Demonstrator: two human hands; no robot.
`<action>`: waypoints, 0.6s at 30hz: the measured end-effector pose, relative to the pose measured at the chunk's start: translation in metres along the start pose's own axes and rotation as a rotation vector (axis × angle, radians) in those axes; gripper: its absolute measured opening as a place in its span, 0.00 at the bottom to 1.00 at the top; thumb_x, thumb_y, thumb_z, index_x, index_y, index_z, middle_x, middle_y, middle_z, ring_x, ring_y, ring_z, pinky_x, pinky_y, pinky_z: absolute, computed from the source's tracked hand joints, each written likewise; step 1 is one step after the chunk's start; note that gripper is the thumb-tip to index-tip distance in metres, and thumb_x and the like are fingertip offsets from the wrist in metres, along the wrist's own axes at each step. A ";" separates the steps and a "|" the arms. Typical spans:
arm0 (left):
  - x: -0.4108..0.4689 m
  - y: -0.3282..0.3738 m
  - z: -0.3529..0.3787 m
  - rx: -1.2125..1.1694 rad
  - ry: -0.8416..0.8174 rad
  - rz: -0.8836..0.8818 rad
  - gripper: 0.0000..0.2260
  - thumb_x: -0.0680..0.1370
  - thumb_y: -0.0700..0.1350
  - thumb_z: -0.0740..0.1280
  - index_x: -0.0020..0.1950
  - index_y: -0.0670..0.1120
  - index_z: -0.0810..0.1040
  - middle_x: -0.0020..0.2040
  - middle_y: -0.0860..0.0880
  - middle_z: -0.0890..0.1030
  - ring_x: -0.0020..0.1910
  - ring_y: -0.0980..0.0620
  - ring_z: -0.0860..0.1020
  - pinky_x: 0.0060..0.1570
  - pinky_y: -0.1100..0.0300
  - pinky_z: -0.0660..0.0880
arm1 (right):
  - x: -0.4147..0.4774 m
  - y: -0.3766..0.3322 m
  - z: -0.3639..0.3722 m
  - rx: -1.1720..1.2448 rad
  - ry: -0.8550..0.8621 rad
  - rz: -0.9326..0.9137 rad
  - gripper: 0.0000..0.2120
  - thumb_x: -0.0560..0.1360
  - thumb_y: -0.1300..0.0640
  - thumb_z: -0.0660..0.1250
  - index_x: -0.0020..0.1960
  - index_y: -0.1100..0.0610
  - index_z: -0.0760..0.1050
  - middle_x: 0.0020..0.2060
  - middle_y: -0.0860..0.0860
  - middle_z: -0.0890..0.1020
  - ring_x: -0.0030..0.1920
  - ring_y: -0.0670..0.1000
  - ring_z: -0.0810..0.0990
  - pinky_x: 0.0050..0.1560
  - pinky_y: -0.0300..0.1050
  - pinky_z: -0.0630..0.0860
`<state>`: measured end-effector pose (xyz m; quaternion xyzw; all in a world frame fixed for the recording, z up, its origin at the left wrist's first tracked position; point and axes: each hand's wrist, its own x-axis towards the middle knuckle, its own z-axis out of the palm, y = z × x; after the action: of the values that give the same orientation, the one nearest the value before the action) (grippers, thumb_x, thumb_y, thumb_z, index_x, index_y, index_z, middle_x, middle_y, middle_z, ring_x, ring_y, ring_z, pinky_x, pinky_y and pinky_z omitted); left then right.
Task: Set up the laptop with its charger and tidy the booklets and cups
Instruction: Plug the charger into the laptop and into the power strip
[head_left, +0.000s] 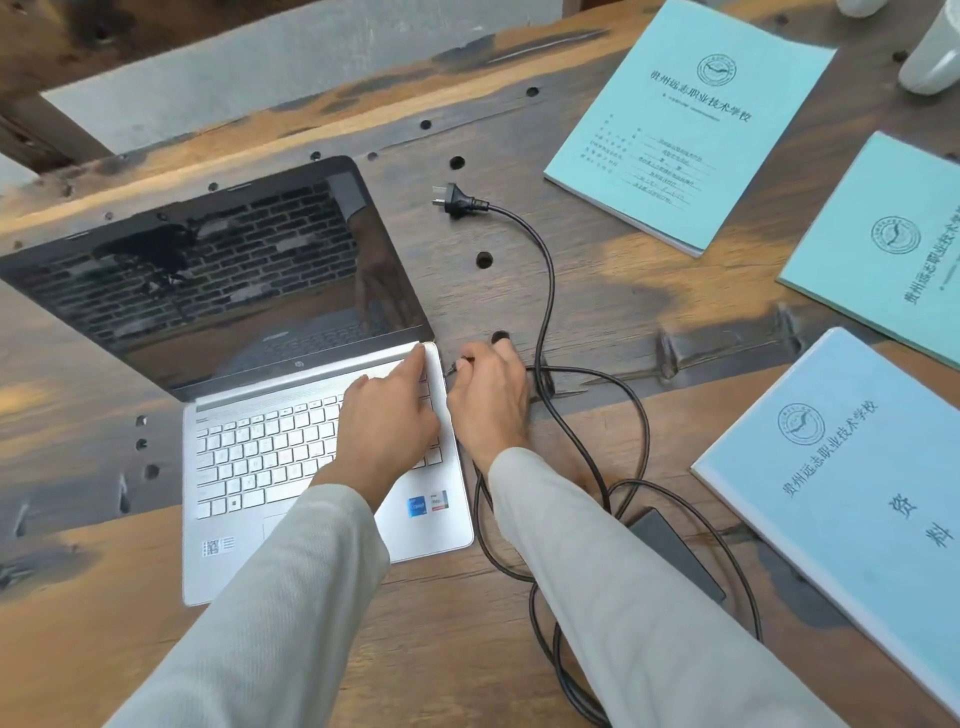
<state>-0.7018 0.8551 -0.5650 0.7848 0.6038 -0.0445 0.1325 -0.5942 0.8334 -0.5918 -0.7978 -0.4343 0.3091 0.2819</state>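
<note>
Pinching the small stiff charger plug (456, 366), my right hand (491, 402) trails limp cable (546, 270); my flat left hand (389, 415) braces the laptop (249, 457).

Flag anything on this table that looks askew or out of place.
Three blue booklets lie scattered at different angles on the right. The charger cable loops in a tangle beside the laptop, its wall plug unplugged.

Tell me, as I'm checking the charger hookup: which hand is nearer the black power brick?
Right. The right hand lies up and left of the power brick, pinching the charger tip; the left hand rests farther left on the laptop keyboard.
</note>
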 end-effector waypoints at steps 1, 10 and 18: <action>-0.001 0.000 0.000 0.000 0.004 0.001 0.29 0.72 0.38 0.60 0.74 0.50 0.66 0.38 0.43 0.82 0.40 0.36 0.76 0.38 0.53 0.58 | -0.001 0.000 0.001 0.017 0.000 0.000 0.11 0.80 0.61 0.62 0.58 0.60 0.80 0.56 0.58 0.76 0.56 0.61 0.76 0.57 0.51 0.69; -0.002 0.003 -0.004 0.015 -0.018 -0.035 0.28 0.71 0.38 0.61 0.71 0.50 0.69 0.37 0.45 0.82 0.35 0.41 0.67 0.42 0.50 0.63 | 0.002 -0.002 0.004 0.046 -0.006 0.096 0.09 0.81 0.56 0.62 0.57 0.56 0.79 0.55 0.56 0.77 0.57 0.59 0.77 0.56 0.49 0.68; -0.003 0.002 -0.007 0.026 -0.055 -0.034 0.26 0.72 0.37 0.62 0.71 0.47 0.70 0.35 0.47 0.76 0.36 0.43 0.65 0.47 0.48 0.69 | -0.003 -0.003 0.013 0.072 0.070 0.078 0.14 0.81 0.58 0.60 0.62 0.57 0.80 0.54 0.58 0.76 0.53 0.60 0.78 0.55 0.50 0.70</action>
<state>-0.7011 0.8540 -0.5570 0.7746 0.6125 -0.0761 0.1382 -0.6066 0.8344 -0.5972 -0.8138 -0.3811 0.3072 0.3131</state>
